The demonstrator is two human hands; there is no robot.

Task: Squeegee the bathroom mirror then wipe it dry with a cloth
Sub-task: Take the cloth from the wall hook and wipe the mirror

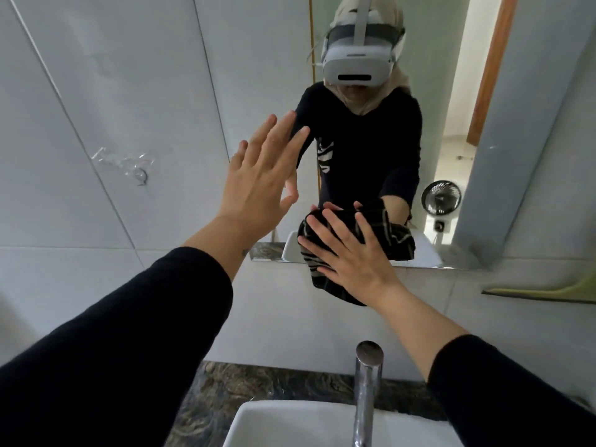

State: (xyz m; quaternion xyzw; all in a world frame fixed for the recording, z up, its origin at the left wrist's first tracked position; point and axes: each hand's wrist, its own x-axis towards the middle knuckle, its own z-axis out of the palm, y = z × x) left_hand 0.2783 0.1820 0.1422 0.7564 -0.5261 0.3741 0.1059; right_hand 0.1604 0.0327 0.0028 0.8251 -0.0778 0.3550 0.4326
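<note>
A dark, marbled stone surface (245, 387) runs along the foot of the tiled wall. A white rectangular basin (290, 424) sits on it, and a chrome tap (366, 395) stands upright at the basin's back edge.

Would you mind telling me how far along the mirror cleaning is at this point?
No squeegee is in view, so that pass looks finished. The right hand presses the dark striped cloth flat at the mirror's bottom edge; the left hand is open and empty. Any drying higher up may remain.
</note>
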